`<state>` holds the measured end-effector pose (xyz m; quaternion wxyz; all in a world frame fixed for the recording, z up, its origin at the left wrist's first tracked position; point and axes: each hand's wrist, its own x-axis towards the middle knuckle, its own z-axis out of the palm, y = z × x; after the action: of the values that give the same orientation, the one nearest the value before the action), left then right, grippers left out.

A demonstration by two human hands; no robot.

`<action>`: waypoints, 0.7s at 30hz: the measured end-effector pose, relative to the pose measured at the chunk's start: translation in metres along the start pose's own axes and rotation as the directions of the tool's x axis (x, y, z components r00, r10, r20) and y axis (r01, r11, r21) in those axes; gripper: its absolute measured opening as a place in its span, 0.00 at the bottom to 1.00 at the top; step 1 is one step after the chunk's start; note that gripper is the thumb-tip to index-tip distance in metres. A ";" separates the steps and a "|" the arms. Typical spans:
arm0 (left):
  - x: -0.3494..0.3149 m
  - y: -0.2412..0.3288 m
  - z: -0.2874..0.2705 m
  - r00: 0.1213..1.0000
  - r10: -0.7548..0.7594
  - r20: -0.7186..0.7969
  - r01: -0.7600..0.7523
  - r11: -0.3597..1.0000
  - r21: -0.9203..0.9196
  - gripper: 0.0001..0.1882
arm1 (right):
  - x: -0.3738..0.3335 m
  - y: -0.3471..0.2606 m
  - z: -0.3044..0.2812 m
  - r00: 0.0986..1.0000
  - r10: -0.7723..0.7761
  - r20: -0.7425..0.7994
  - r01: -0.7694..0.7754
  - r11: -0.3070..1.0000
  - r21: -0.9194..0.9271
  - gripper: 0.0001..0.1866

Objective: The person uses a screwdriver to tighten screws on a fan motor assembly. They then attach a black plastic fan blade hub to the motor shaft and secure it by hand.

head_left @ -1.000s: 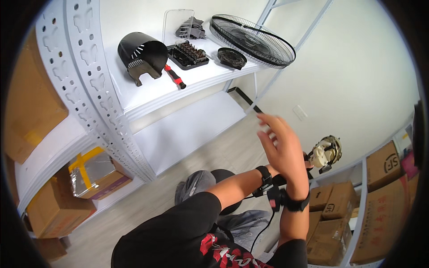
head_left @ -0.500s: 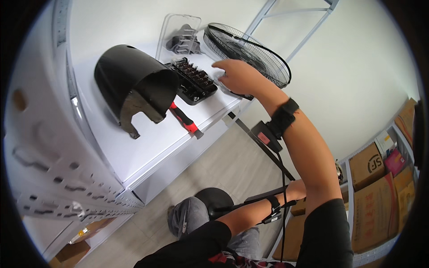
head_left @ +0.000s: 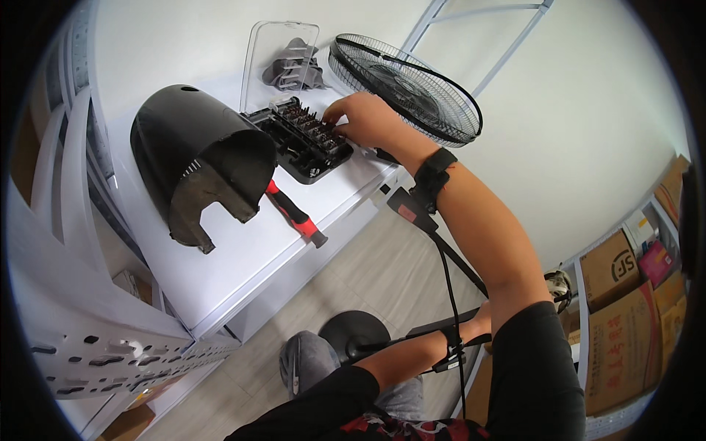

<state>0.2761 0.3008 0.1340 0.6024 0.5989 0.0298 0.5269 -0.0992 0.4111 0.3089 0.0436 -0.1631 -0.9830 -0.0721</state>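
Note:
My right hand is at the right edge of an opened bit set, thumb and forefinger curled close together at its row of screwdriver bits. Whatever is between the fingertips is too small to make out. My left hand is low on the right, mostly behind my right arm, beside the upper part of a tilted black fan stand; its fingers are hidden. A red and black screwdriver lies near the table's front edge. Beside it stands a large black curved housing with a cut-out rim.
A round fan grille leans at the back of the white table, near a clear plastic lid and grey cloth. The stand's round base is on the floor. Cardboard boxes fill a shelf on the right.
My right hand has moved down and left onto the bits, and its forefinger and thumb have drawn together. The view has shifted slightly. My left hand stays about where it was.

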 end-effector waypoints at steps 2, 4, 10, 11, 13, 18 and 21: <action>0.000 -0.004 -0.003 1.000 0.023 0.012 -0.021 0.996 -0.082 0.23 | 0.002 0.002 0.000 1.000 0.000 -0.009 0.000 1.000 0.028 0.12; -0.003 -0.009 -0.004 0.999 0.042 0.021 -0.037 0.983 -0.180 0.23 | 0.002 0.005 0.004 1.000 -0.011 -0.023 0.012 0.997 0.077 0.11; -0.007 -0.022 -0.002 0.989 0.143 -0.040 -0.146 0.983 -0.113 0.22 | -0.004 0.001 -0.006 0.975 -0.045 -0.220 0.077 0.987 0.142 0.13; -0.007 -0.019 -0.002 0.993 0.108 -0.047 -0.112 0.990 -0.089 0.23 | -0.008 0.000 -0.012 0.964 -0.017 -0.264 0.072 0.977 0.199 0.13; -0.005 -0.014 0.002 0.996 0.067 -0.054 -0.070 0.996 -0.058 0.23 | -0.020 -0.001 -0.024 0.914 0.011 -0.406 0.077 0.977 0.198 0.13; 0.001 -0.003 0.007 0.996 0.022 -0.084 -0.017 0.998 0.060 0.24 | -0.066 -0.021 -0.072 0.708 0.094 -0.700 0.078 0.974 0.211 0.13; 0.011 -0.001 0.019 0.995 0.041 -0.089 -0.026 0.987 0.161 0.25 | -0.117 -0.040 -0.120 0.663 0.066 -0.746 0.045 0.991 0.128 0.10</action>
<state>0.2944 0.2956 0.1456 0.5414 0.6208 0.0897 0.5598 0.0051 0.3186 0.4090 0.4545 -0.1214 -0.8800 -0.0658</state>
